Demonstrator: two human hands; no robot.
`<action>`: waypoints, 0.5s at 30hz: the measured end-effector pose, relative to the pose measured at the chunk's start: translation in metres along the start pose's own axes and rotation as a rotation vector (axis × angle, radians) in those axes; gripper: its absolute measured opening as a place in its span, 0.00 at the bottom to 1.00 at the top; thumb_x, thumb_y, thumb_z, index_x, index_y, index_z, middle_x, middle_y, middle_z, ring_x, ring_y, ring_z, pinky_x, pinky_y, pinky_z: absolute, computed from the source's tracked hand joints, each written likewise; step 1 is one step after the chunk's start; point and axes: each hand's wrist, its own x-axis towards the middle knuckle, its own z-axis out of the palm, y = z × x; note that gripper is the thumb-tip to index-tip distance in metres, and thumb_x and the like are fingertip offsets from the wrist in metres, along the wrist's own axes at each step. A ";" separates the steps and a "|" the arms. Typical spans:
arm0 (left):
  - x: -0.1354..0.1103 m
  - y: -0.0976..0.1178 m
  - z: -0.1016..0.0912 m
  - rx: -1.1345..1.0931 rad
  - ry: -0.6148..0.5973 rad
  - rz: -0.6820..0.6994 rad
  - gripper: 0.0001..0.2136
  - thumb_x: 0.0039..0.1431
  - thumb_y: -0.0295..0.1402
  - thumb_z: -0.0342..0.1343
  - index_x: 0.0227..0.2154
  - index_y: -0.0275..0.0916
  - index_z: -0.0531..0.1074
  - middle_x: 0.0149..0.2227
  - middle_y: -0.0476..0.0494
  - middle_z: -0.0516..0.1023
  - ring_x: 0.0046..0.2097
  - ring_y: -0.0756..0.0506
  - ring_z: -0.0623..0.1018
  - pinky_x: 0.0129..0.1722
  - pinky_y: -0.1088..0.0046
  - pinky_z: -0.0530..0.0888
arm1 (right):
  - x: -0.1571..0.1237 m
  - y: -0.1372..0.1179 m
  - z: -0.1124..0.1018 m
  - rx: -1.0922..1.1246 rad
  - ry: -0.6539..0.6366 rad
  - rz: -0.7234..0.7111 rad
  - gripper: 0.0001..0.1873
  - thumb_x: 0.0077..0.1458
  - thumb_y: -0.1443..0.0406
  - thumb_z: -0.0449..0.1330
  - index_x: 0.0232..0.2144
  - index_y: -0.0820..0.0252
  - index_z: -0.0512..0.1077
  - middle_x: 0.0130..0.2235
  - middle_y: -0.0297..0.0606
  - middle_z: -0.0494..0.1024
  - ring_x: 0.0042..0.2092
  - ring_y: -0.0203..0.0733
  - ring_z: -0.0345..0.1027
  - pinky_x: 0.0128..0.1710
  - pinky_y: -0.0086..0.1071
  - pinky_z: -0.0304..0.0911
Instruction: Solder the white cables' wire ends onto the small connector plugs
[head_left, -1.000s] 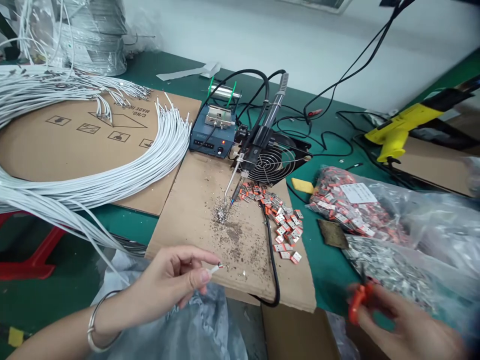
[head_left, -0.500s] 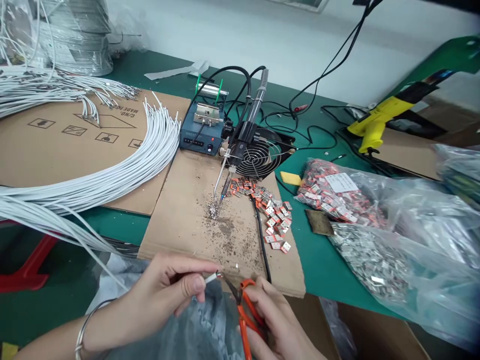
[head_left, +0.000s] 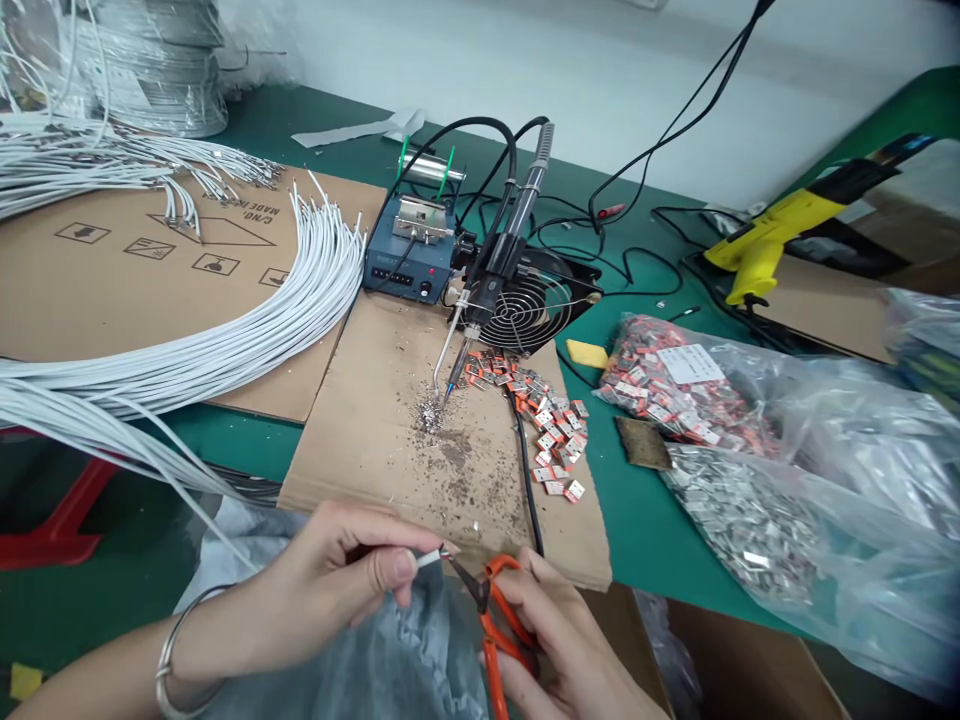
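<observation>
My left hand (head_left: pixel 341 575) pinches the end of a thin white cable (head_left: pixel 429 558) between thumb and forefinger, low in the view over a crumpled grey plastic bag (head_left: pixel 390 660). My right hand (head_left: pixel 559 645) grips small orange-handled scissors (head_left: pixel 487 610). Their dark blades point up-left, with the tips at the cable's bare end. Both hands hover just in front of the near edge of a brown cardboard sheet (head_left: pixel 390 440) dotted with solder scraps.
A mounted soldering iron (head_left: pixel 491 275) points down at the cardboard, beside a blue station (head_left: pixel 409 265) and a black fan (head_left: pixel 536 305). Orange-and-white connectors (head_left: pixel 551 420) lie loose. Clear bags of parts (head_left: pixel 750 470) sit right. White cable bundles (head_left: pixel 247 320) curve left. A yellow glue gun (head_left: pixel 780 235) lies behind.
My right hand came in from the lower right with the scissors and brought the blade tips to the cable end held by my left hand. The view shifted slightly.
</observation>
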 end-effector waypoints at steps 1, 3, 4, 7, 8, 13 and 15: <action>0.000 0.000 0.000 -0.016 -0.002 -0.003 0.15 0.57 0.40 0.53 0.43 0.40 0.76 0.23 0.51 0.68 0.19 0.56 0.56 0.18 0.80 0.54 | -0.001 0.001 0.000 -0.005 -0.010 0.000 0.20 0.58 0.56 0.48 0.44 0.62 0.70 0.43 0.59 0.76 0.47 0.63 0.70 0.33 0.45 0.72; 0.001 -0.001 0.000 -0.040 -0.012 -0.007 0.15 0.57 0.41 0.54 0.42 0.39 0.76 0.22 0.51 0.67 0.19 0.57 0.55 0.18 0.80 0.54 | -0.002 0.002 0.001 -0.010 -0.028 -0.003 0.19 0.57 0.56 0.49 0.45 0.61 0.69 0.44 0.58 0.76 0.48 0.63 0.69 0.33 0.44 0.73; 0.001 0.000 0.000 -0.045 -0.017 -0.011 0.15 0.57 0.41 0.54 0.42 0.39 0.76 0.22 0.52 0.67 0.19 0.57 0.55 0.18 0.80 0.54 | -0.002 0.003 0.000 -0.011 -0.029 -0.008 0.19 0.57 0.56 0.49 0.45 0.61 0.69 0.44 0.58 0.76 0.48 0.63 0.69 0.33 0.44 0.73; 0.001 0.001 -0.001 -0.008 -0.035 0.005 0.14 0.58 0.40 0.53 0.42 0.38 0.76 0.22 0.51 0.67 0.20 0.57 0.56 0.18 0.81 0.54 | 0.000 0.002 -0.001 -0.019 0.007 -0.027 0.19 0.58 0.56 0.48 0.43 0.62 0.69 0.43 0.59 0.76 0.46 0.63 0.70 0.30 0.43 0.73; 0.001 0.002 -0.001 0.019 -0.030 0.019 0.14 0.58 0.39 0.53 0.42 0.38 0.77 0.22 0.51 0.67 0.20 0.56 0.56 0.18 0.80 0.54 | 0.001 0.001 -0.002 -0.022 0.022 -0.035 0.19 0.58 0.57 0.47 0.42 0.62 0.69 0.42 0.58 0.77 0.46 0.63 0.71 0.30 0.43 0.73; 0.002 0.004 -0.003 0.048 -0.038 0.053 0.13 0.59 0.37 0.53 0.42 0.39 0.77 0.23 0.51 0.67 0.21 0.56 0.57 0.19 0.80 0.54 | 0.005 0.000 -0.005 -0.053 0.061 -0.083 0.18 0.59 0.57 0.46 0.42 0.61 0.68 0.41 0.57 0.77 0.44 0.60 0.72 0.29 0.41 0.73; 0.001 0.003 -0.003 0.013 -0.058 0.031 0.13 0.59 0.37 0.52 0.43 0.40 0.76 0.22 0.51 0.66 0.20 0.57 0.56 0.19 0.81 0.54 | 0.004 -0.001 -0.007 -0.070 0.071 -0.100 0.18 0.60 0.57 0.45 0.42 0.62 0.68 0.40 0.57 0.78 0.43 0.59 0.73 0.29 0.40 0.73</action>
